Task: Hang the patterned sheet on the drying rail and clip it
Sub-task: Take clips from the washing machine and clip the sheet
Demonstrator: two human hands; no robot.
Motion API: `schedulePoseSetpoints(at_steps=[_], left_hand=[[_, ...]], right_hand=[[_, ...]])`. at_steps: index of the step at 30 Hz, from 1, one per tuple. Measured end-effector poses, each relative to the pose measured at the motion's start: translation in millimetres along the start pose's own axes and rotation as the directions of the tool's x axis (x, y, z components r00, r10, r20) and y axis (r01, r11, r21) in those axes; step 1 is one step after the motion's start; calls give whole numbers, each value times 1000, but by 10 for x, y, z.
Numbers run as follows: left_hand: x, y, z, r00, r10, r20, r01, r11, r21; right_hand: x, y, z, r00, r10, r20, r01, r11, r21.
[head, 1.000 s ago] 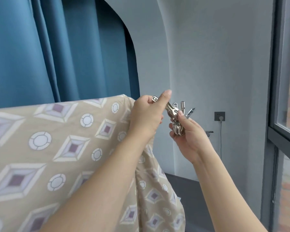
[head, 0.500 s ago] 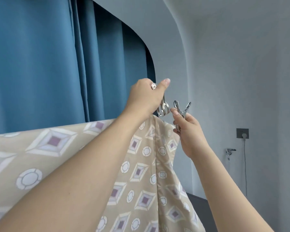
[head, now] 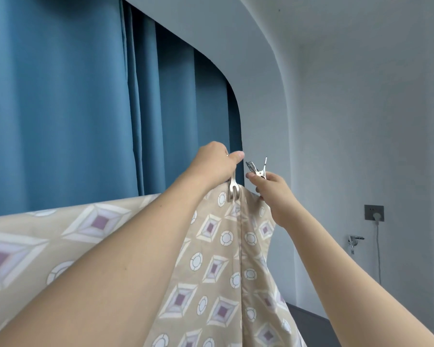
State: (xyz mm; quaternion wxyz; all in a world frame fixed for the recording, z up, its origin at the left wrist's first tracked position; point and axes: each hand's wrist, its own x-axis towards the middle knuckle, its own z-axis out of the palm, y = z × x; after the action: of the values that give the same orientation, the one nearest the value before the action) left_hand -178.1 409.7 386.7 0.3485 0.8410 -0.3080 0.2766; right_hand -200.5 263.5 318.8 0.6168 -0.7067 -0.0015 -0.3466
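A beige patterned sheet [head: 211,266] with diamonds and circles hangs folded over a rail that the cloth hides. My left hand [head: 214,164] grips a metal clip [head: 233,190] whose jaws sit over the sheet's top edge near its right corner. My right hand [head: 271,189] is just to the right and pinches spare metal clips [head: 257,167] that stick up from its fingers; its lower fingers touch the sheet's corner.
Blue curtains [head: 85,108] hang behind the sheet on the left. A grey wall [head: 361,121] fills the right, with a socket and plugged cable [head: 374,212] and a small tap [head: 354,240] low down. Dark floor [head: 308,324] shows at the bottom right.
My left hand has taken one clip from the bunch and brought it down onto the sheet's top edge. My right hand followed alongside with the remaining clips. The view tilted upward.
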Motion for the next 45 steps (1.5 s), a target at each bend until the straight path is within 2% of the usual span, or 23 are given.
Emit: schedulePoseSetpoints(at_steps=[5,9,14,19,24,27,30,33,34,38,45], left_hand=[[69,-42,41,992,-9,128,-3,996,91],[76,-40,27,985,-47,168,31,995,95],[10,-26,49,985,-78,157,67,995,73],[-48,23,32,983,-68,169,61,997,43],[-35,38,-12,991,-32,133,35,999,-23],[-46,91,-104,995,18,101,-12,998,-56],[-112,140,-234,998,33,62,-28,996,-82],[-227,181,-435,995,58,-79,-65,994,-87],[-272,188,-512,995,66,-79,-74,991,-109],[-512,153,-793,985,98,140,-73,982,-175],[-950,-21,-1234,972,110,210,-56,967,-250]], right_hand=[[3,76,-2,998,44,52,-47,997,64],[-18,116,26,992,61,110,-70,995,78],[-84,131,-6,995,74,65,-82,988,128],[-122,120,-96,988,134,-78,-117,975,190],[-182,118,-211,985,-108,-134,119,990,78],[-277,53,-272,951,-279,-131,263,957,-123],[-394,-51,-262,871,-474,-127,398,833,-384],[-564,-167,-166,807,-572,-150,412,726,-551],[-633,-204,-124,783,-601,-159,411,693,-593],[-929,-344,80,665,-732,-147,424,533,-732],[-1384,-593,482,595,-796,-110,427,428,-797]])
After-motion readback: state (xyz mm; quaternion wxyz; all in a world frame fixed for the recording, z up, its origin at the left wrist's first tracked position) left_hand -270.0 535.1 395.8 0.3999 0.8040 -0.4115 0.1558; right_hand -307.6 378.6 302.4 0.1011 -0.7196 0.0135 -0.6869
